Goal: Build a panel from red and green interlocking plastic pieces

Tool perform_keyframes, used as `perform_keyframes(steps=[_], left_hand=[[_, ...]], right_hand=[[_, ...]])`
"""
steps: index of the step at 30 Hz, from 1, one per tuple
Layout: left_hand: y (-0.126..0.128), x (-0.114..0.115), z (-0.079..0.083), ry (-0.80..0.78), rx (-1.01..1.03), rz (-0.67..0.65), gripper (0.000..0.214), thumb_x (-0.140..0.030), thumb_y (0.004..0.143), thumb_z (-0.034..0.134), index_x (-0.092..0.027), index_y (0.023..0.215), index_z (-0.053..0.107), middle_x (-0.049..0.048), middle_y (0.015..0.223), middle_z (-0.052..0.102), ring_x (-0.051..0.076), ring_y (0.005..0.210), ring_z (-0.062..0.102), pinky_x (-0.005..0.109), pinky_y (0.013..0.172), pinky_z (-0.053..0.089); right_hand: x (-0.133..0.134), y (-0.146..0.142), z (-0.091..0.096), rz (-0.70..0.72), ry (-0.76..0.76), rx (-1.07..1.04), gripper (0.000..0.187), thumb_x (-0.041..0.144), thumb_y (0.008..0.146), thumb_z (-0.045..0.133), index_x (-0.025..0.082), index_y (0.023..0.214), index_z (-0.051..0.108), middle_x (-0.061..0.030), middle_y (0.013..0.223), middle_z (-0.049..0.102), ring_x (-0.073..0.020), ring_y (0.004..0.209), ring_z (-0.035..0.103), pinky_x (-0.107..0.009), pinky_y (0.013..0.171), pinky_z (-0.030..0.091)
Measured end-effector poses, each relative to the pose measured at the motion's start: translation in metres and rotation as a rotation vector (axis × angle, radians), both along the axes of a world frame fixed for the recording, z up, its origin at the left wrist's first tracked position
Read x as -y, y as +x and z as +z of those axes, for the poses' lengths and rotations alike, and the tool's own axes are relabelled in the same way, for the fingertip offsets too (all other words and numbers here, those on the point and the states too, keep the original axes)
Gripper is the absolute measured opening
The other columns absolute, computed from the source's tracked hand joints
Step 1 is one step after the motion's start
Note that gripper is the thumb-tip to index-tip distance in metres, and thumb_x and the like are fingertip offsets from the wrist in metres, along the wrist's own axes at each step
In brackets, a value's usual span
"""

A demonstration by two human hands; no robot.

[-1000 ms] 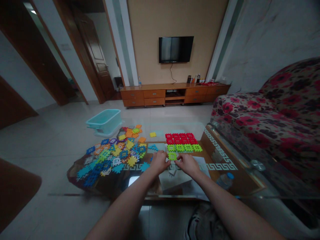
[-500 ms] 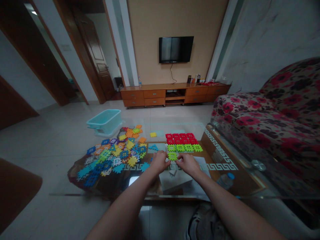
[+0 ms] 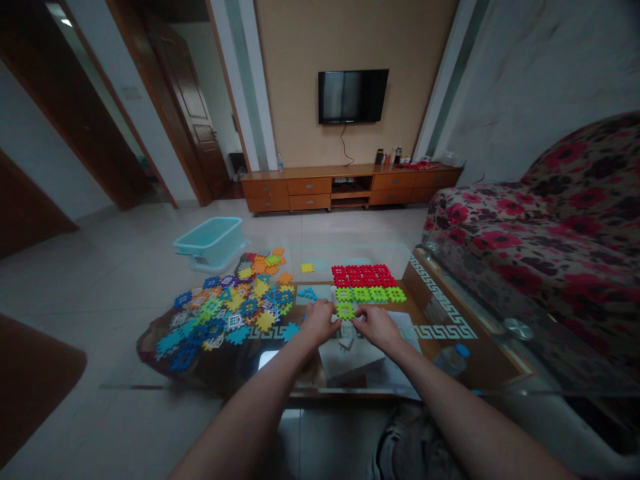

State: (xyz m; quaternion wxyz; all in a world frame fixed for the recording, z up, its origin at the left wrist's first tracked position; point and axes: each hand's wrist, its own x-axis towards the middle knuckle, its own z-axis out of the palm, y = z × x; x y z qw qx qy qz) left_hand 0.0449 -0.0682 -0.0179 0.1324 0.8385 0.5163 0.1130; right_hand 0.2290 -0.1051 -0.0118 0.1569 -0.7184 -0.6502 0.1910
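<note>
A lime-green interlocking block (image 3: 345, 311), square with toothed edges and an openwork middle, is held between my two hands just below a row of like pieces. My left hand (image 3: 321, 320) pinches its left edge. On its right edge are the closed fingers of my right hand (image 3: 376, 325). Above it lies a row of lime-green blocks (image 3: 377, 295), side by side. Behind that row, red blocks (image 3: 363, 276) sit joined in two rows. Whether the held piece is locked to the green row I cannot tell.
Loose blocks of many colours (image 3: 240, 307) are heaped on the left of the glass table (image 3: 150, 389). A yellow block (image 3: 307, 268) and a blue piece (image 3: 307, 293) lie apart. A teal tub (image 3: 213, 243) stands beyond. A blue-capped bottle (image 3: 453, 360) shows at the right.
Both hands keep their pinch on the lime-green block in almost the same place. The view has shifted very slightly.
</note>
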Motion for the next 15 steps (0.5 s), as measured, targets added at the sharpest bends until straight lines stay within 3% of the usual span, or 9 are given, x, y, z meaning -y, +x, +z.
perform_keyframes(steps=[15], left_hand=[[0.0054, 0.0026, 0.0023, 0.002, -0.039, -0.006, 0.021, -0.037, 0.088, 0.06, -0.019, 0.097, 0.068, 0.0103, 0.105, 0.067, 0.025, 0.106, 0.058, 0.036, 0.092, 0.04]], right_hand=[[0.0036, -0.0047, 0.0087, -0.013, 0.01, 0.022, 0.022, 0.036, 0.082, 0.065, 0.02, 0.094, 0.074, -0.0071, 0.092, 0.075, -0.0214, 0.091, 0.069, -0.024, 0.073, 0.045]])
